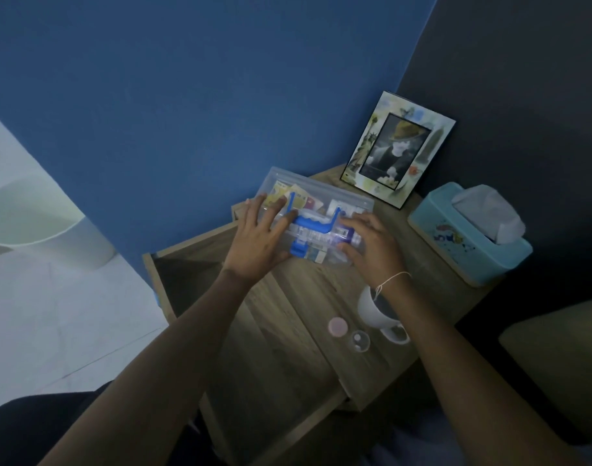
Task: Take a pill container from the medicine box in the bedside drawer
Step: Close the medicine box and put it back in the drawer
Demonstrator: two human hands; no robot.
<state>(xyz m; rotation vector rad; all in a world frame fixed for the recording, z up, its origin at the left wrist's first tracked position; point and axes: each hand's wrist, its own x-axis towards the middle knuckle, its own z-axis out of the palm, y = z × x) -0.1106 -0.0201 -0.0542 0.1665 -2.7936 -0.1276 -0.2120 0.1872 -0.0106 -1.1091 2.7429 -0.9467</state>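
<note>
A clear plastic medicine box [316, 210] with a blue handle and blue latch rests on the wooden bedside table [298, 297]. Packets and small bottles show through its lid. My left hand [261, 242] lies flat on the box's left side with fingers spread. Over the right side, my right hand [372, 243] presses down, fingers curled on the lid. The drawer [187, 264] stands pulled out to the left, its inside dark. A small clear round container [360, 341] and a pink lid [337, 326] sit on the table near me.
A white cup [377, 312] stands under my right wrist. At the right is a light blue tissue box [466, 237], and a picture frame [397, 149] leans at the back corner. A white bin [35, 223] stands on the floor at the left.
</note>
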